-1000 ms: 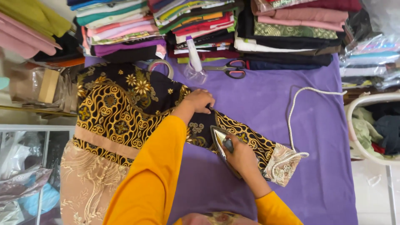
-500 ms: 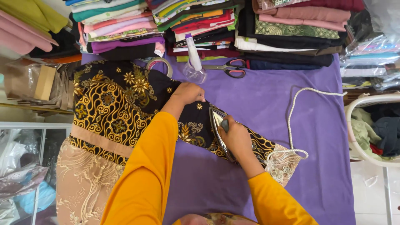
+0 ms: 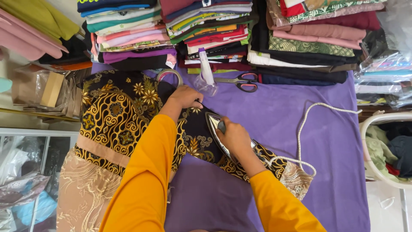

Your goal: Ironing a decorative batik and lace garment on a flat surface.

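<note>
A black garment with gold batik patterns point(image 3: 116, 116) lies spread on a purple cloth-covered table point(image 3: 279, 120). My right hand point(image 3: 235, 138) grips the handle of a metal clothes iron point(image 3: 215, 126), which rests on the garment's sleeve. A white cord point(image 3: 302, 129) runs from the iron across the purple cloth. My left hand point(image 3: 185, 97) presses flat on the fabric just left of the iron's tip. Both my arms are in orange sleeves.
Stacks of folded fabrics point(image 3: 206, 30) line the far edge. A clear spray bottle point(image 3: 206, 77), scissors with red handles point(image 3: 240, 81) and a tape roll point(image 3: 169, 75) lie before them. A white laundry basket point(image 3: 386, 146) stands at the right. Beige lace fabric point(image 3: 81, 193) hangs at the lower left.
My right hand has slid the iron up the sleeve toward my left hand. My left hand has shifted slightly up and left on the fabric.
</note>
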